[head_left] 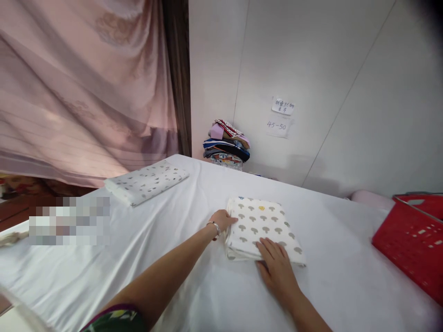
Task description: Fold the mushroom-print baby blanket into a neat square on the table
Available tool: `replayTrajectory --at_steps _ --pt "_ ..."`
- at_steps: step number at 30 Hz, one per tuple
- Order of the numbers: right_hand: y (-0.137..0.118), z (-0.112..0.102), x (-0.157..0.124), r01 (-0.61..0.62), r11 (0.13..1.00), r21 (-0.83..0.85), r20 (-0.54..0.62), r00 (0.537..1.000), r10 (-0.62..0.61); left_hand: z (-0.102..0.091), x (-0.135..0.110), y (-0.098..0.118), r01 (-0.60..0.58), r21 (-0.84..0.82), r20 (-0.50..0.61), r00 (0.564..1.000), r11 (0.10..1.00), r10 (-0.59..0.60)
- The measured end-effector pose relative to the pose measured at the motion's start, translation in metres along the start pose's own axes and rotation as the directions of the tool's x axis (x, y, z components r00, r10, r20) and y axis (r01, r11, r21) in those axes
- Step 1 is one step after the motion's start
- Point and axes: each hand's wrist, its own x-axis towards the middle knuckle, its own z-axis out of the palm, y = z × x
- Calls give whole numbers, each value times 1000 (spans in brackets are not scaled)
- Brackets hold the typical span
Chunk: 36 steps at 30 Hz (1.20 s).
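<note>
A folded white cloth with grey mushroom prints [263, 226] lies on the white table cover [194, 203]. My left hand [223, 220], with a bracelet on the wrist, rests against the cloth's left edge, fingers curled at the folded layers. My right hand [275, 266] lies flat on the cloth's near edge, fingers stretched out and pressing down.
A second folded white cloth with small prints [147, 182] lies at the far left of the table. A stack of folded colourful clothes [226, 145] sits against the white wall. A red plastic basket [411, 240] stands at the right. Pink curtains [83, 87] hang behind left.
</note>
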Motion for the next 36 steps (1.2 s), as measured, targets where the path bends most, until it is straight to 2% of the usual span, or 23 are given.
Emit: replayTrajectory --at_steps 5,12,16,19,22,24,27,29,31,36 --pt "-1 0 -1 -4 1000 -6 3 1000 4 -1 -1 5 -25 -1 -18 1000 1000 25" --pt "3 5 -3 33 999 -21 5 999 -33 5 -1 -12 -46 -16 -97 994 999 44" --pt "3 5 -4 31 1000 -4 15 999 -31 10 -2 -13 -54 -14 -123 991 998 52" --pt "5 2 -4 -3 998 58 43 999 0 12 -5 -12 -68 -25 -147 987 997 64" --pt "10 -8 8 -112 973 200 116 989 90 18 -9 -15 -97 -42 -182 979 994 87" --pt "15 -16 27 -210 915 346 194 970 149 24 -12 -18 -118 -53 -208 972 992 105" --pt "18 -27 76 -337 797 502 289 933 213 31 -14 -24 -149 -83 -245 961 985 125" --pt "17 -27 117 -402 785 472 350 902 251 34 -14 -26 -180 -121 -269 953 976 142" --pt "12 -20 158 -498 791 355 445 834 326 35 -14 -27 -204 -158 -278 948 966 155" --pt "-1 16 237 -556 808 195 533 752 389 34 -15 -28 -199 -187 -227 962 962 154"
